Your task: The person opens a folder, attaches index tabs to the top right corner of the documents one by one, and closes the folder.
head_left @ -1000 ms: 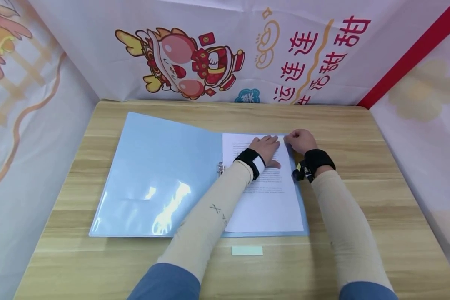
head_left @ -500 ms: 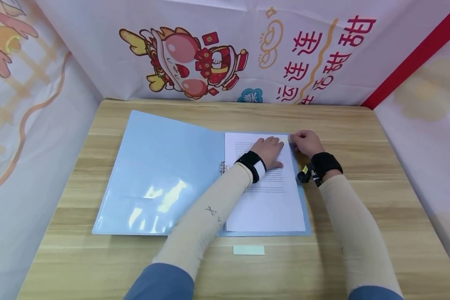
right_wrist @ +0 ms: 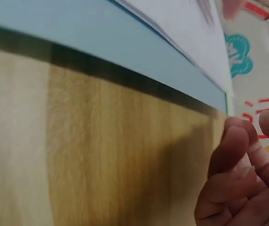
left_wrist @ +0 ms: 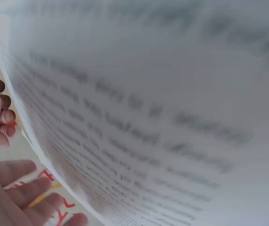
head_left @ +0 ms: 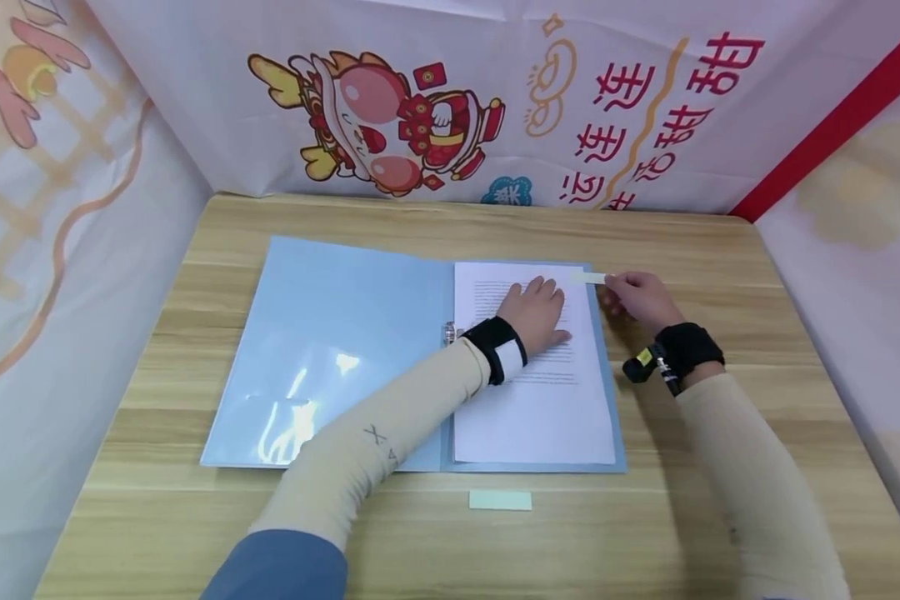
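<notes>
An open light-blue folder (head_left: 330, 333) lies on the wooden table, with a stack of printed paper sheets (head_left: 532, 425) on its right side. My left hand (head_left: 532, 317) rests on the top sheet, fingers spread; several of its fingers (left_wrist: 19, 195) show in the left wrist view. A narrow pale sticky note (head_left: 594, 277) sticks out past the sheets' upper right corner. At its outer end, the fingertips of my right hand (head_left: 641, 300) pinch it. In the right wrist view, that hand's fingers (right_wrist: 231, 146) are curled, and the contact itself is partly hidden.
A second pale green sticky note (head_left: 500, 500) lies on the table below the folder. A metal ring clip (head_left: 450, 333) sits at the folder's spine, partly behind my left wrist. Printed fabric (head_left: 555, 100) walls the table's back and sides.
My right hand has slid right along the sticky note toward its outer end, uncovering more of it. The left hand stays on the page. The view has shifted slightly.
</notes>
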The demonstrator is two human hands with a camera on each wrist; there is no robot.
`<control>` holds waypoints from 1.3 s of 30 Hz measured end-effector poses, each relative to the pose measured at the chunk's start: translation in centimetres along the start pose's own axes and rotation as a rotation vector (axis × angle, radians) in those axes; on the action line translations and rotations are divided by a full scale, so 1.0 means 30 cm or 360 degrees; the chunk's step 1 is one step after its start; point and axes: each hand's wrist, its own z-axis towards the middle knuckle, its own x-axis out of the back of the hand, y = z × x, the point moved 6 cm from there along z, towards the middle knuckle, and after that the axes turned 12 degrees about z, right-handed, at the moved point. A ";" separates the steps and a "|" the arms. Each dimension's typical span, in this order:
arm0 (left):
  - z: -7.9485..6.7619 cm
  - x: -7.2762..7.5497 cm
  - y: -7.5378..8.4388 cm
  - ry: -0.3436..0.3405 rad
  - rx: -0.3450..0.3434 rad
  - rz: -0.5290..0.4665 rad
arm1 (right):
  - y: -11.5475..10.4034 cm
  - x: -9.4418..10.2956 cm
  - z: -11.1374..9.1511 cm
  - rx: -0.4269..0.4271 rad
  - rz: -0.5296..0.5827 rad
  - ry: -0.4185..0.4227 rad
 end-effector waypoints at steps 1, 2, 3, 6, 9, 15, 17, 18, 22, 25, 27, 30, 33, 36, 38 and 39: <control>-0.013 0.001 0.002 -0.0009 0.0014 -0.0025 | -0.002 0.004 -0.013 0.0007 -0.0012 -0.0024; -0.027 0.002 0.004 -0.0019 0.0026 -0.0044 | -0.004 0.007 -0.027 0.0013 -0.0020 -0.0046; -0.040 0.002 0.008 -0.0028 0.0037 -0.0061 | -0.006 0.010 -0.042 0.0016 -0.0030 -0.0070; -0.088 0.010 0.029 -0.0032 0.0056 -0.0064 | -0.010 0.015 -0.086 0.0020 -0.0053 -0.0120; -0.146 0.021 0.064 -0.0056 0.0060 -0.0066 | -0.013 0.007 -0.125 0.0036 -0.0036 -0.0191; -0.256 0.028 0.160 -0.0256 0.0107 -0.0166 | -0.001 -0.019 -0.203 0.0009 -0.0010 -0.0346; -0.285 0.027 0.192 -0.0321 0.0116 -0.0138 | 0.013 -0.030 -0.230 -0.0013 0.0000 -0.0391; -0.298 0.026 0.206 -0.0344 0.0112 -0.0106 | 0.021 -0.037 -0.243 -0.0019 0.0004 -0.0415; -0.335 0.017 0.245 -0.0410 0.0069 0.0035 | 0.063 -0.069 -0.287 -0.0038 0.0006 -0.0512; -0.346 0.003 0.257 -0.0416 0.0024 0.0109 | 0.093 -0.084 -0.314 -0.0052 -0.0007 -0.0537; -0.346 -0.009 0.257 -0.0398 0.0010 0.0124 | 0.112 -0.089 -0.327 -0.0067 -0.0013 -0.0535; -0.344 -0.028 0.260 -0.0363 -0.0002 0.0136 | 0.133 -0.095 -0.343 -0.0082 -0.0039 -0.0540; -0.346 -0.042 0.265 -0.0331 -0.0004 0.0159 | 0.150 -0.108 -0.353 -0.0116 -0.0074 -0.0566; -0.350 -0.045 0.268 -0.0316 0.0006 0.0195 | 0.161 -0.120 -0.358 -0.0150 -0.0125 -0.0561; -0.352 -0.043 0.270 -0.0320 0.0020 0.0214 | 0.166 -0.128 -0.359 -0.0156 -0.0141 -0.0549; -0.353 -0.041 0.271 -0.0322 0.0024 0.0224 | 0.167 -0.130 -0.360 -0.0158 -0.0149 -0.0544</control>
